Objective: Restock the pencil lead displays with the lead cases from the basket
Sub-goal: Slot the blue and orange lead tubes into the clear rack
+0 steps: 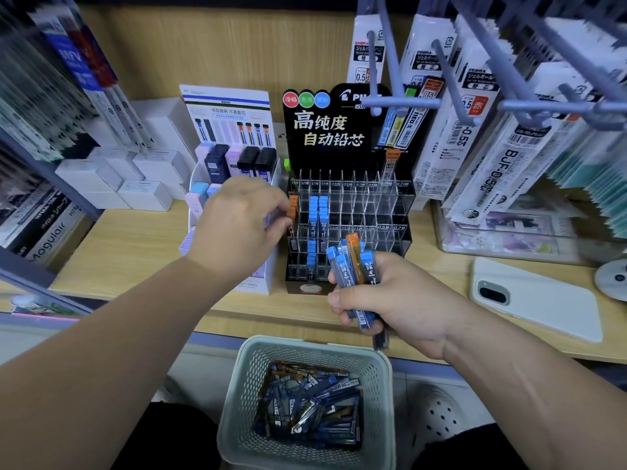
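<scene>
A person's left hand [237,225] pinches an orange-capped lead case [293,206] at the leftmost column of a clear tiered display [373,212] on a wooden desk [135,252]. The right hand [400,300] grips a bundle of lead cases [351,262], mostly blue-capped, just in front of the display. Below the desk edge, a pale basket [237,401] holds more loose cases [308,405]. A white phone [543,300] lies on the desk at right

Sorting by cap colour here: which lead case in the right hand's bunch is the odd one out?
The orange-capped case, sticking up highest in the right hand; the other cases around it have blue caps.
</scene>
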